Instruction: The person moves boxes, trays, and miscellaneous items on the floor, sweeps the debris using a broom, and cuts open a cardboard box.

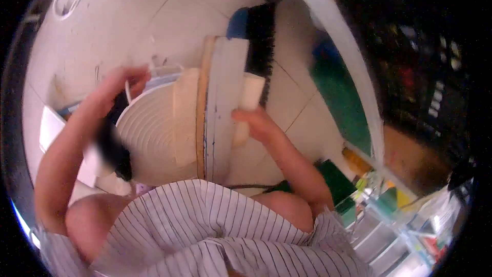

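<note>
Between my knees sits a pale round piece with concentric ridges (148, 128); its kind is unclear. Against its right side stands an upright grey-white board (225, 97) with a light wooden edge. My right hand (259, 123) grips a cream block-like piece (251, 92) at the board's right face, thumb to the front and the other fingers partly hidden. At the upper left of the ridged piece, my left hand (134, 79) is closed near its rim, beside a thin white strip (128, 92). What those fingers hold cannot be made out.
Beyond the board, a brush with black bristles (260, 36) lies on the tiled floor (179, 15). A curved white frame (353, 46) and dark shelving (420, 61) stand to the right. Clear drawers (379, 241) are at lower right, a green surface (338, 92) further up.
</note>
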The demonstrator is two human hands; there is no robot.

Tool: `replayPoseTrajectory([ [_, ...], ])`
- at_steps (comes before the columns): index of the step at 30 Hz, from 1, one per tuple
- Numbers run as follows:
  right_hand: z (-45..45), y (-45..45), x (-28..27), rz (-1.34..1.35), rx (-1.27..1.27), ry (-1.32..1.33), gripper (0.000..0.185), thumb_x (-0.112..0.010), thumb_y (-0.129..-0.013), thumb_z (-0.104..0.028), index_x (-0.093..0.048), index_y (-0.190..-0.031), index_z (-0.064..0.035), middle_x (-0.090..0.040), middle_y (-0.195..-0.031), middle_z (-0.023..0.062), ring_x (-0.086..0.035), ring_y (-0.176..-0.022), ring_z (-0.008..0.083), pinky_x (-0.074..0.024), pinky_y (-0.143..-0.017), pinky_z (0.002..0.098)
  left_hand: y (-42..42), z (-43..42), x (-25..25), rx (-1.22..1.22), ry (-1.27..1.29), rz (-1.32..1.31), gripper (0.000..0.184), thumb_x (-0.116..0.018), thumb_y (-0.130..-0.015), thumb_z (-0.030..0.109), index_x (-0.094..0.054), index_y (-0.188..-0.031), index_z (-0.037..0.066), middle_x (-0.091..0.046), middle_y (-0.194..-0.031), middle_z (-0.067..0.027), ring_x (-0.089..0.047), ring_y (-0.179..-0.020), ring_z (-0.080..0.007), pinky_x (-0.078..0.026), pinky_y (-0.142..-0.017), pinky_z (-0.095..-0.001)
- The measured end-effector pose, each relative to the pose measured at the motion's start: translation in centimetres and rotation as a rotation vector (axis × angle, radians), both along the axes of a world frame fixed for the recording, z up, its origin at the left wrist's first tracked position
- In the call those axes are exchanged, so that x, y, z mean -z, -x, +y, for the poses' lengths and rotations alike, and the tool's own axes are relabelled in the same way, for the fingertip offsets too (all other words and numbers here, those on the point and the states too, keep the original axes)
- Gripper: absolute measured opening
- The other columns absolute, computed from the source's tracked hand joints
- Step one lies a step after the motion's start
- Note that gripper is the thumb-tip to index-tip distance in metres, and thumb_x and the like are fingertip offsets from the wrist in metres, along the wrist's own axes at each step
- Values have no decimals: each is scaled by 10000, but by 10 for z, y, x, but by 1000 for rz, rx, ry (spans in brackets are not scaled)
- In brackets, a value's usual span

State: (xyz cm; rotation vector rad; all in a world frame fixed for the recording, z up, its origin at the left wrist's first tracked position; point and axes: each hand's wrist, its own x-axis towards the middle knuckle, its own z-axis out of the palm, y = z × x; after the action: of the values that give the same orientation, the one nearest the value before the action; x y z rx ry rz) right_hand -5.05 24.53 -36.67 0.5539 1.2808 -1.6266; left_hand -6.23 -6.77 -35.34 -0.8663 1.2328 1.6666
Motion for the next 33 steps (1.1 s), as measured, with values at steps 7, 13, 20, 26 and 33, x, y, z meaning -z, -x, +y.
replayPoseTrajectory([
  [7,59,17,-13,-31,485,-32,443,-528,-666,-133,-374,-1064,-15,-461,-994,89,-444,-915,219,-344,-808,363,10,18,-10,4,103,-56,439,-384,-757,427,-490,-941,43,-540,-629,-61,-363,-414,-70,-301,-383,-191],
  [13,90,119,-17,463,628,-125,409,-473,-721,-181,-367,-1087,-32,-434,-1058,99,-402,-982,235,-311,-845,389,-21,-15,-16,-112,243,-89,420,-423,-734,408,-448,-997,81,-537,-662,-63,-330,-390,-73,-289,-373,-187],
  [20,70,247,-32,448,636,449,334,-411,-760,-191,-391,-1057,-40,-491,-962,108,-471,-882,220,-376,-773,371,-61,-46,-11,-309,252,-132,394,-445,-727,403,-468,-942,73,-524,-729,-92,-515,-599,-176,-432,-544,-268],
  [26,75,296,22,541,605,38,326,-412,-759,-181,-393,-1053,-41,-501,-938,106,-483,-854,217,-389,-750,364,-80,-51,-24,-340,289,-129,362,-442,-730,389,-474,-901,71,-504,-698,-56,-489,-580,-135,-400,-512,-235],
  [33,90,308,78,554,400,-471,318,-413,-757,-170,-396,-1048,-41,-512,-909,104,-496,-822,212,-404,-723,355,-96,-49,-18,-377,306,-167,314,-431,-760,325,-479,-864,34,-527,-682,-49,-475,-524,-107,-386,-488,-185],
])
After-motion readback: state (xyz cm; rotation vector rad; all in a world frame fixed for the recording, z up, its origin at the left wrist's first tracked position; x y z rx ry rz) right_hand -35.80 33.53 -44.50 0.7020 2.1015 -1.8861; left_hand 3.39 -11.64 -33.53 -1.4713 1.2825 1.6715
